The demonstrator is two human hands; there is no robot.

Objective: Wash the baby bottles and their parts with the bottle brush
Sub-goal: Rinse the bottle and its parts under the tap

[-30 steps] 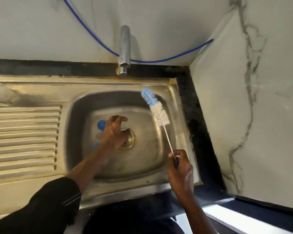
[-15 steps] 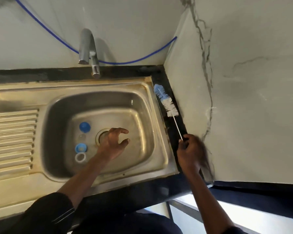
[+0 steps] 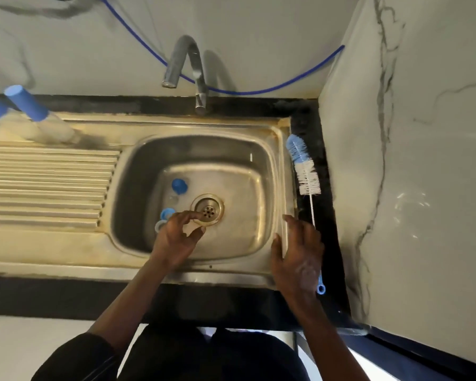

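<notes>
The blue-and-white bottle brush (image 3: 305,171) lies on the black counter strip right of the steel sink (image 3: 279,171). My right hand (image 3: 297,254) hovers over the sink's right rim beside the brush handle, fingers straight, holding nothing. My left hand (image 3: 177,237) is low in the basin next to the drain (image 3: 208,210), fingers loosely curled and empty. Just left of it lie small bottle parts: a blue cap (image 3: 179,185), a blue ring (image 3: 166,213) and a pale ring (image 3: 160,225). Two baby bottles with blue caps (image 3: 26,107) stand at the far left on the drainboard.
A chrome tap (image 3: 195,75) arches over the back of the sink, with a blue hose (image 3: 286,88) hanging along the wall. A ribbed drainboard (image 3: 47,185) spreads to the left. A marble wall (image 3: 410,160) closes off the right side.
My right hand laid the brush down on the counter strip and let go, then drew back toward the sink rim. My left hand stayed near the drain. The view shifted right.
</notes>
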